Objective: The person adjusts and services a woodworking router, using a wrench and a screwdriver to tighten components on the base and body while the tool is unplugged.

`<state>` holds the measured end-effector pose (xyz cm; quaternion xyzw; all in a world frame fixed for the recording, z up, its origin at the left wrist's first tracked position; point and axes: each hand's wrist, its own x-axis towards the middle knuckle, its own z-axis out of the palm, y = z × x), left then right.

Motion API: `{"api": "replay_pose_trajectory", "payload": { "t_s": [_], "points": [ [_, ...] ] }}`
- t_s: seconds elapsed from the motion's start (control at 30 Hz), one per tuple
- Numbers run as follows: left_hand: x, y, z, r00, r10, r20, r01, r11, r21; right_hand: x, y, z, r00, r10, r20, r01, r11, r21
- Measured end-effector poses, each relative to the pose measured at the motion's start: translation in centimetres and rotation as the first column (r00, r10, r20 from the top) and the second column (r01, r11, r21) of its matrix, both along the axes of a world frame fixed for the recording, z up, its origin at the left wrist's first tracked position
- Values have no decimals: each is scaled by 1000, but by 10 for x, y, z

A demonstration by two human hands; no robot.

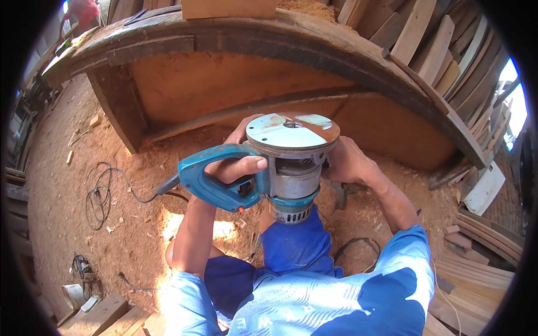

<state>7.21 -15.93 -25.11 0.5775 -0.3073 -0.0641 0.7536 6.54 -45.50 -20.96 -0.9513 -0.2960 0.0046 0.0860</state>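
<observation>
I hold a teal electric router (280, 173) upside down over my lap, its round metal base plate (291, 131) facing up at me. My left hand (238, 162) is wrapped around the teal D-shaped handle, thumb across its top. My right hand (347, 162) grips the far right side of the grey motor body, partly hidden behind it. The tool's black cord (112, 193) runs from the handle's end out to the left across the sawdust floor.
A heavy wooden workbench (269, 39) arches over the space in front of me, with sawdust on top. Stacked planks (443, 50) lean at the upper right and more boards (482, 257) lie at the right. Wood blocks (101, 316) sit at the lower left.
</observation>
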Motion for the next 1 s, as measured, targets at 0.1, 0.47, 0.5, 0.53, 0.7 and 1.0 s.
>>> {"api": "replay_pose_trajectory", "payload": {
  "t_s": [0.1, 0.47, 0.5, 0.53, 0.7, 1.0],
  "points": [
    [-5, -3, 3, 1000, 21, 6, -21, 1000, -12, -6, 2, 6, 1000, 5, -19, -3, 994, 106],
    [3, -2, -8, 993, -44, -110, 31, 993, -117, -9, 1, -21, 957, -33, 287, -24, 981, 194],
    [4, 0, -11, 995, -11, -100, 0, 994, -113, -6, 4, -19, 963, -24, 268, -30, 980, 198],
    [2, 0, -7, 995, -1, -102, -8, 996, -93, -5, 3, -16, 975, -20, 221, -13, 989, 144],
    [-1, 1, -8, 992, 51, -117, -57, 997, -44, 4, 3, -8, 999, -36, -7, 36, 997, 69],
    [2, -5, -7, 995, 62, -74, -64, 998, -28, 0, -6, -17, 994, -96, -49, 99, 993, 58]
  ]
}}
